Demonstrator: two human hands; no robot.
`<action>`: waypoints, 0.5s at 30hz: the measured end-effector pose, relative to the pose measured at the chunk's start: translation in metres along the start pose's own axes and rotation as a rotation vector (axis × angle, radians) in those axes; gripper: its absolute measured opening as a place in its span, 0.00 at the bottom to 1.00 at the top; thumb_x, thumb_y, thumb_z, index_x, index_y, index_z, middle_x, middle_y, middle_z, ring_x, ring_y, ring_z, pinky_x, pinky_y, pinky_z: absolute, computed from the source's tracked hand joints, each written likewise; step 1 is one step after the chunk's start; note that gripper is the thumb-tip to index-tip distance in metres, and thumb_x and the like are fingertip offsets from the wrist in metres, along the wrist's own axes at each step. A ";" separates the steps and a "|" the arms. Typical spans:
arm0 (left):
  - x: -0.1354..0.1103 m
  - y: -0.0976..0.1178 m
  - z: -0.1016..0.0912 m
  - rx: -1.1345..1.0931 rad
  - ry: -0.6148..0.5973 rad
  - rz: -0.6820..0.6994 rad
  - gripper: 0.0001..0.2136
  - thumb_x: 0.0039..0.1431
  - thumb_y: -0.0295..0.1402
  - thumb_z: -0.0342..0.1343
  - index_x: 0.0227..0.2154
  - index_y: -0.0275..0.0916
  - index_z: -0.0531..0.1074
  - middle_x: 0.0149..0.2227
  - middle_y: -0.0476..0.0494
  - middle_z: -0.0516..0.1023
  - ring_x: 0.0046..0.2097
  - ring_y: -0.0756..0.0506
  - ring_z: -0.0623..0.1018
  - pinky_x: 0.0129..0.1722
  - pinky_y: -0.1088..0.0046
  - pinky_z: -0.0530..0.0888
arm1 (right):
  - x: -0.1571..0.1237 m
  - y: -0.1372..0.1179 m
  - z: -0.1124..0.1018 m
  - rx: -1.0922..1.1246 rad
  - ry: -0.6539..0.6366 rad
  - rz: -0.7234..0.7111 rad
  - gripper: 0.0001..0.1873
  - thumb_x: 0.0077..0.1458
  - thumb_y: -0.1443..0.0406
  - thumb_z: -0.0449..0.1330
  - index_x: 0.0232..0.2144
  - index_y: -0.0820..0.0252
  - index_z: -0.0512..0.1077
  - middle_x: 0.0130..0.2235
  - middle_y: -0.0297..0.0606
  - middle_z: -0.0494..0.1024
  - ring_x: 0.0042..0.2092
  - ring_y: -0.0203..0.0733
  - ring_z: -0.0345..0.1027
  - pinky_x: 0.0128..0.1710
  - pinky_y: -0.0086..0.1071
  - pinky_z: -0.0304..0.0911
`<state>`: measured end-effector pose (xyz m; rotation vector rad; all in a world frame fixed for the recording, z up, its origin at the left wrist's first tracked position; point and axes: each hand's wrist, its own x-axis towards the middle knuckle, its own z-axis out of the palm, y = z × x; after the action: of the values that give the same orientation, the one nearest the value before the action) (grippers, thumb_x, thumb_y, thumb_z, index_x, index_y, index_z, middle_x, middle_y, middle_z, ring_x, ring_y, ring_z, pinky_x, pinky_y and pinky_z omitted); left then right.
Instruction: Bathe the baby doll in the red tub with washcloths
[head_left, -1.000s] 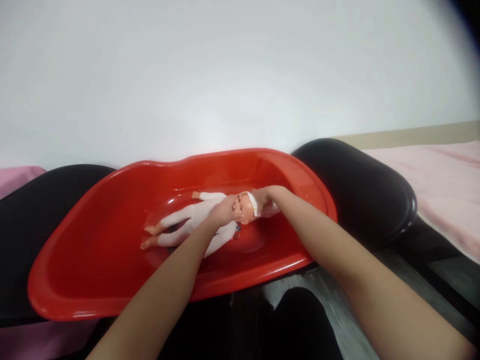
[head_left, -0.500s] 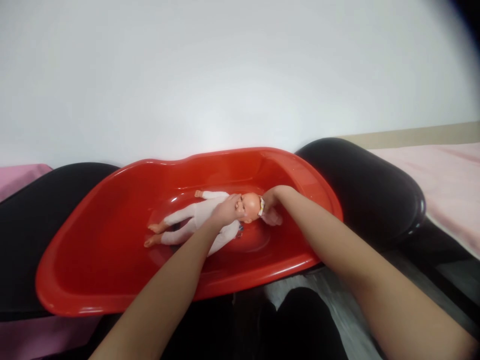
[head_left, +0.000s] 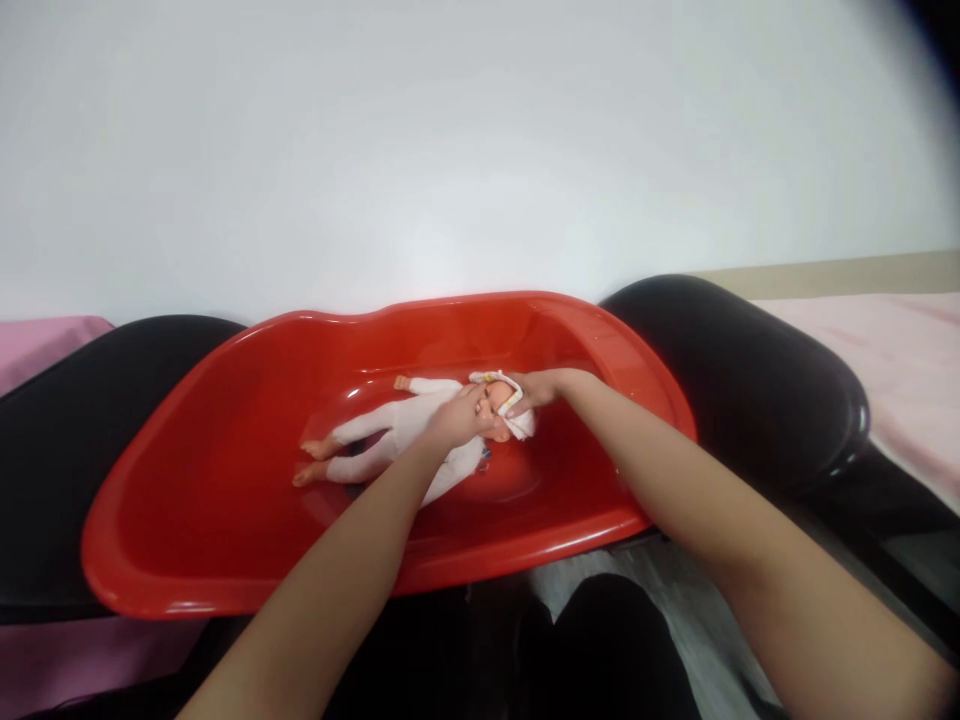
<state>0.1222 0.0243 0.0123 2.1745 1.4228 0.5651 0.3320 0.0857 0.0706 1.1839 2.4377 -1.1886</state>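
Observation:
A baby doll [head_left: 416, 420] in a white suit lies on its back in a red plastic baby bath [head_left: 187, 515], feet to the left and head to the right. My left hand [head_left: 454, 420] is closed against the doll's chin and neck, covering part of its jaw. At the crown, my right hand [head_left: 531, 392] presses a white cloth [head_left: 520, 425] with a coloured edge round the doll's bald head. The cloth drapes over the forehead's edge and the back of the head. Some of my right fingers are hidden behind it.
Black padded seats [head_left: 731, 380] support or flank the bath on both sides. Pink cloth [head_left: 885, 350] covers a surface at the right, and more pink lies at the left. A white wall [head_left: 450, 150] rises behind. My dark-clothed knees are close below the bath's near rim.
My right hand has moved left onto the doll's head, and the white cloth now spreads over the crown. My left hand stays at the chin.

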 end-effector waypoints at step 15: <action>-0.001 0.002 -0.001 0.006 -0.012 -0.013 0.34 0.47 0.43 0.62 0.59 0.42 0.62 0.57 0.41 0.68 0.51 0.39 0.72 0.49 0.64 0.70 | -0.001 -0.010 0.007 0.048 -0.092 0.226 0.44 0.31 0.60 0.74 0.52 0.63 0.65 0.35 0.41 0.78 0.32 0.46 0.74 0.32 0.37 0.69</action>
<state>0.1227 0.0224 0.0139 2.1678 1.4335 0.5429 0.3246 0.0761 0.0722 1.3453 2.1537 -1.2101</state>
